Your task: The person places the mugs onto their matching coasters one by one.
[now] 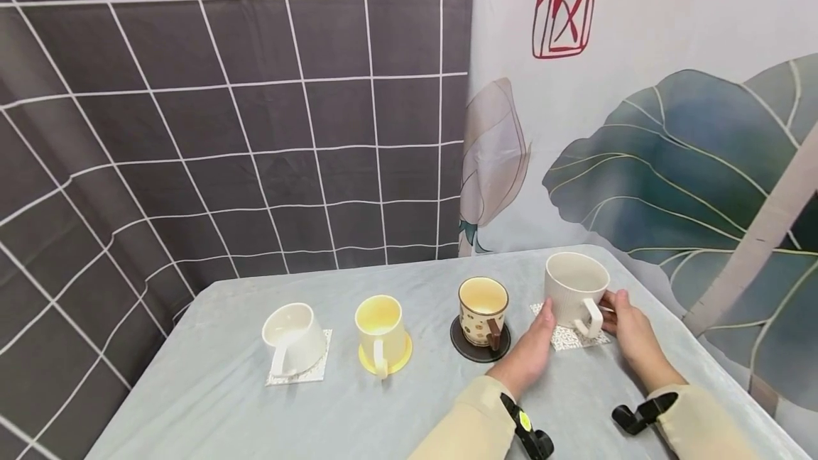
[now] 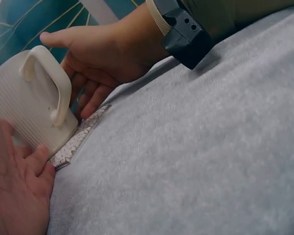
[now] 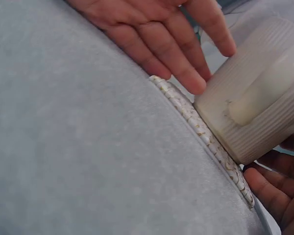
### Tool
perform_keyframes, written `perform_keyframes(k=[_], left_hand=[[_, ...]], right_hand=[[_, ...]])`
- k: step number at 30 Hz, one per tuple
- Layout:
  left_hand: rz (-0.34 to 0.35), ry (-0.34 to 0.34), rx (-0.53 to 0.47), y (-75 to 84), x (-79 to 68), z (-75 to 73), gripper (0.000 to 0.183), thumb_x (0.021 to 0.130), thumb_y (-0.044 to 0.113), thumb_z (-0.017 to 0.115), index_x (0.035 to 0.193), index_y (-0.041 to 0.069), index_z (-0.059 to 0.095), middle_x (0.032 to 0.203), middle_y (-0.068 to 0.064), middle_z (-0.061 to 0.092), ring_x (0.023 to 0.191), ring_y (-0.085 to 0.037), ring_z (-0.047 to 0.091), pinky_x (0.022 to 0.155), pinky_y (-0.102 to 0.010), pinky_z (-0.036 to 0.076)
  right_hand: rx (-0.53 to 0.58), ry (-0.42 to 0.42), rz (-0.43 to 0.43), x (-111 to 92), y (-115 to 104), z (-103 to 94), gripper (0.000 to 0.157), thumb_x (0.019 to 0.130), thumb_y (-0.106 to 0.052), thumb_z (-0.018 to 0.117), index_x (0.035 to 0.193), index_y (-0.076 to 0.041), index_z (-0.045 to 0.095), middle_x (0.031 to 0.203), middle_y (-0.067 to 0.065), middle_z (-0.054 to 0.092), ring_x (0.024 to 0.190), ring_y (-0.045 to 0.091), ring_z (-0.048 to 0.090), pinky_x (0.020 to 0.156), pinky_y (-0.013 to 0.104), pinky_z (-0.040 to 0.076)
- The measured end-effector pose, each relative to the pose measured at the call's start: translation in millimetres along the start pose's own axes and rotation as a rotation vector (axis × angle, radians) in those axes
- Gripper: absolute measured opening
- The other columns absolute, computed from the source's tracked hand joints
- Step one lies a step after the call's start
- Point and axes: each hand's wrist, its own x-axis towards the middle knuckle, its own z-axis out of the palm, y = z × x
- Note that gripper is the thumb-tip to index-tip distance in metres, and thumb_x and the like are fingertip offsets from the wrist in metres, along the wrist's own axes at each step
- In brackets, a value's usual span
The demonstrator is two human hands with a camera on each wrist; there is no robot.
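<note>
A white ribbed mug (image 1: 569, 294) stands upright on a square patterned coaster (image 1: 569, 339) at the right of the table, its handle towards me. My left hand (image 1: 529, 353) is at the mug's left side with fingers extended; in the right wrist view those fingertips (image 3: 188, 81) lie close against the ribbed wall, and contact is hard to tell. On the other side is my right hand (image 1: 635, 336), its relaxed fingers partly hidden behind the mug in the left wrist view. Neither hand is curled round the mug or its handle.
Left of my hands, a spotted mug (image 1: 473, 318) with a brown handle sits on a dark round coaster (image 1: 469, 352). Further left are a yellow mug (image 1: 377, 325) on a yellow coaster (image 1: 407, 355) and a white mug (image 1: 303, 339) on a square coaster (image 1: 316, 373). Cloth covers the table (image 1: 243, 417).
</note>
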Motion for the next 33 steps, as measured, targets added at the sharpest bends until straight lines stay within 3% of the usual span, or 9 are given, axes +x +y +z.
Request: perform_keyframes(k=[13,22,27,33], left_hand=[[0.017,0.014,0.061,-5.0,-2.4,-0.1,0.058,0.11,0.046,0.018,0.162,0.022,0.024,0.165,0.009,0.025,0.151,-0.011,0.023,0.122,-0.032,0.023],[0.113,0.054,0.079,-11.4,-7.2,0.2,0.055,0.111,0.038,0.026,0.159,0.011,0.031,0.164,0.002,0.031,0.15,-0.016,0.029,0.121,-0.03,0.025],[0.086,0.081,0.041,-12.5,-7.1,0.7,0.055,0.111,0.04,0.028,0.157,0.011,0.037,0.161,0.004,0.036,0.148,-0.016,0.033,0.12,-0.029,0.028],[0.063,0.087,-0.004,-11.7,-6.8,0.5,0.055,0.11,0.041,0.03,0.155,0.01,0.041,0.159,0.007,0.038,0.147,-0.014,0.035,0.12,-0.031,0.029]], right_hand=[[-0.094,0.059,-0.011,-3.2,-1.0,2.8,0.072,0.112,-0.033,0.006,0.137,0.027,0.038,0.13,0.048,0.048,0.087,-0.021,0.047,0.072,0.003,0.048],[-0.073,0.088,-0.028,-5.1,-0.7,3.3,0.07,0.112,-0.03,0.01,0.13,0.027,0.045,0.123,0.048,0.052,0.083,-0.022,0.048,0.069,0.004,0.049],[-0.048,0.109,-0.044,-6.2,-0.3,4.7,0.068,0.113,-0.028,0.011,0.129,0.027,0.046,0.117,0.048,0.055,0.082,-0.019,0.051,0.068,0.006,0.05],[-0.106,0.152,-0.057,-6.0,-1.6,4.7,0.063,0.113,-0.026,0.015,0.124,0.024,0.052,0.11,0.045,0.06,0.079,-0.019,0.05,0.066,0.006,0.049]])
